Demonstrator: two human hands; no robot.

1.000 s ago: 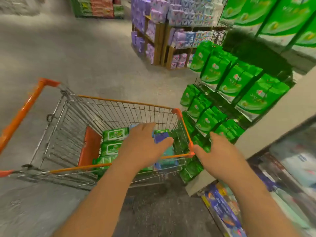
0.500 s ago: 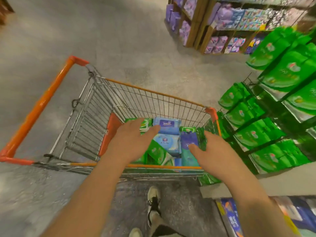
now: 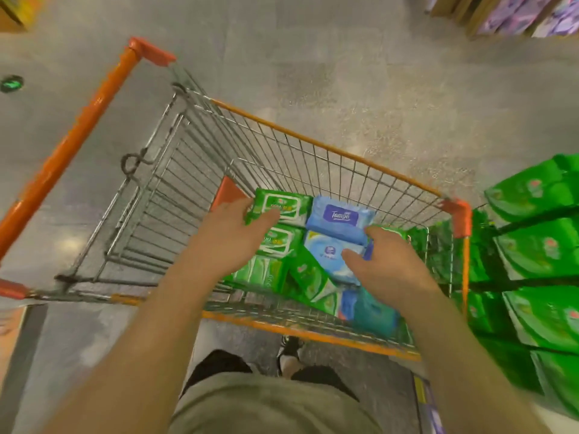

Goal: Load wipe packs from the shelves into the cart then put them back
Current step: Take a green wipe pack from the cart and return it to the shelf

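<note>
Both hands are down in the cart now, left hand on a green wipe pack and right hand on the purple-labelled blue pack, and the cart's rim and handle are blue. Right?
Not quite: the cart has an orange rim and handle, not blue, as the head view shows. The rest holds: the left hand grips a green wipe pack and the right hand holds the purple-labelled blue pack.

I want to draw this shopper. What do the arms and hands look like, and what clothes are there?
Both arms are bare, with no sleeves showing. The left hand and right hand wear no gloves, rings or watch. Below them you see a khaki shirt, dark shorts and a black-and-white shoe.
</note>
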